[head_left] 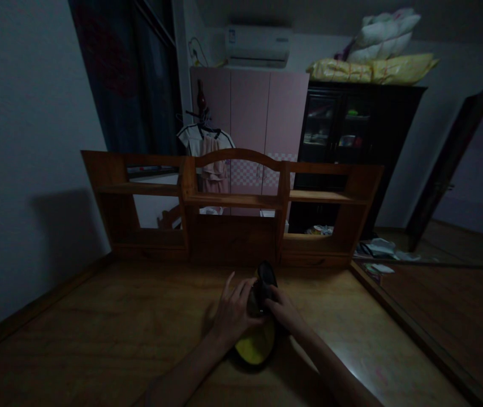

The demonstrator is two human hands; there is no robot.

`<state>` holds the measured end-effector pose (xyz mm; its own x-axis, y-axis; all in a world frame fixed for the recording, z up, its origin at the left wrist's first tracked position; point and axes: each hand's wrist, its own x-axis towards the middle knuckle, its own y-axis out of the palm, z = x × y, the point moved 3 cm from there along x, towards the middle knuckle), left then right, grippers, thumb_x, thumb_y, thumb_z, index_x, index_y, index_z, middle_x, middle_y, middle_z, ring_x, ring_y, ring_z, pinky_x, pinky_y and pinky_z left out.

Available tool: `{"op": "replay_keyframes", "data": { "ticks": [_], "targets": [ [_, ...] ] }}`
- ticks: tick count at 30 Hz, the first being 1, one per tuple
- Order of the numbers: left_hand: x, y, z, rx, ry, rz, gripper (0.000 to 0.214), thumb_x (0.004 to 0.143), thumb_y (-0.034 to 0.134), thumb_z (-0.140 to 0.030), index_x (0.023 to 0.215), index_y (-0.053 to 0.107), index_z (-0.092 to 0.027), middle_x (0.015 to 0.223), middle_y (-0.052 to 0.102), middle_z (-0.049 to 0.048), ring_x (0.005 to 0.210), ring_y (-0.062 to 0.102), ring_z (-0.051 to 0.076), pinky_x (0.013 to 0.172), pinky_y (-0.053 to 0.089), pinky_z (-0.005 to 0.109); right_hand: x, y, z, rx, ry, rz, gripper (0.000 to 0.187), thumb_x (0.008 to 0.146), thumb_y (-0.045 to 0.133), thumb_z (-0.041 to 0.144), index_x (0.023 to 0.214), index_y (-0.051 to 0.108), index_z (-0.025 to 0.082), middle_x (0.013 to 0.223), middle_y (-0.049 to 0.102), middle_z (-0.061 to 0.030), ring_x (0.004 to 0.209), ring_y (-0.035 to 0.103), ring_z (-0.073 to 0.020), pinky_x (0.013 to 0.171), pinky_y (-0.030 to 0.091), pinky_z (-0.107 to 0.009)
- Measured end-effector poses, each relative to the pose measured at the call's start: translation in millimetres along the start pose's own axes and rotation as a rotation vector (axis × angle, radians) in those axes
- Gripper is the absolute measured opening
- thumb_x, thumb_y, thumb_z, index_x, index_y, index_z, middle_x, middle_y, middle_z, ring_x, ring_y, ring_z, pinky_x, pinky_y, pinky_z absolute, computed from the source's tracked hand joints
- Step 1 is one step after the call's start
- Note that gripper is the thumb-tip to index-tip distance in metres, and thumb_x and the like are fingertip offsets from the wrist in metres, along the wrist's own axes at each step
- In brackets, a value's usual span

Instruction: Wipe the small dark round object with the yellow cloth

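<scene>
A dark shoe-like object [267,278] with a yellow underside [257,346] lies on the wooden desk [118,339], near its back. My left hand [233,311] rests on its left side, fingers curled over it and one finger raised. My right hand [281,310] grips its right side with closed fingers. The room is dim, so what the object is stays unclear.
A wooden shelf unit [233,200] stands along the desk's back edge. A wall is at the left. Behind are pink cabinets [262,113], hanging clothes [207,152], a dark glass-door cabinet [352,135] topped with bedding, and an air conditioner [257,45].
</scene>
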<state>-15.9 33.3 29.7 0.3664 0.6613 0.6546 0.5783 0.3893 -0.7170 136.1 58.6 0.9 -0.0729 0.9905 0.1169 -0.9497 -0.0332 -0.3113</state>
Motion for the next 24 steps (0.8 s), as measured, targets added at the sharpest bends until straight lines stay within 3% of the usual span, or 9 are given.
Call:
{"op": "replay_keyframes", "data": {
  "ticks": [2,5,9,13,24],
  "targets": [
    [0,1.0,1,0.001,-0.011,0.002,0.082,0.06,0.078,-0.045,0.128,0.039,-0.021,0.121,0.057,0.006,0.113,0.053,0.025,0.115,0.013,0.054,0,4,-4,0.171,0.121,0.1,0.044,0.069,0.05,0.02,0.111,0.059,0.016,0.107,0.067,-0.0057,0.101,0.061,-0.0224,0.087,0.047,-0.032],
    [0,-0.3,-2,-0.001,0.002,0.013,0.078,0.063,0.076,-0.045,0.128,0.039,-0.021,0.12,0.057,0.0058,0.114,0.053,0.025,0.114,0.014,0.055,-1,7,-4,0.249,0.108,0.141,0.042,0.067,0.05,0.018,0.108,0.061,0.017,0.102,0.069,-0.0043,0.098,0.062,-0.0223,0.087,0.047,-0.033],
    [2,-3.9,-7,0.001,0.038,0.03,0.068,0.07,0.071,-0.043,0.127,0.04,-0.021,0.12,0.056,0.0071,0.113,0.053,0.025,0.114,0.013,0.055,0,5,2,0.12,-0.064,0.051,0.038,0.065,0.052,0.014,0.102,0.063,0.016,0.102,0.069,-0.0058,0.099,0.061,-0.0233,0.09,0.046,-0.035],
    [2,-3.7,-8,0.009,0.045,0.031,0.074,0.067,0.074,-0.04,0.129,0.038,-0.02,0.12,0.055,0.0073,0.114,0.052,0.025,0.114,0.012,0.054,-1,4,5,-0.002,-0.187,0.01,0.032,0.07,0.051,0.013,0.1,0.062,0.015,0.099,0.068,-0.007,0.094,0.062,-0.0237,0.087,0.047,-0.036],
    [1,-4.5,-9,-0.019,0.071,0.01,0.071,0.069,0.071,-0.044,0.128,0.039,-0.02,0.121,0.056,0.0077,0.115,0.052,0.026,0.113,0.014,0.056,-5,-4,11,-0.25,-0.232,-0.09,0.018,0.076,0.053,0.019,0.087,0.066,0.013,0.082,0.07,-0.0076,0.075,0.063,-0.0218,0.069,0.047,-0.029]
  ]
}}
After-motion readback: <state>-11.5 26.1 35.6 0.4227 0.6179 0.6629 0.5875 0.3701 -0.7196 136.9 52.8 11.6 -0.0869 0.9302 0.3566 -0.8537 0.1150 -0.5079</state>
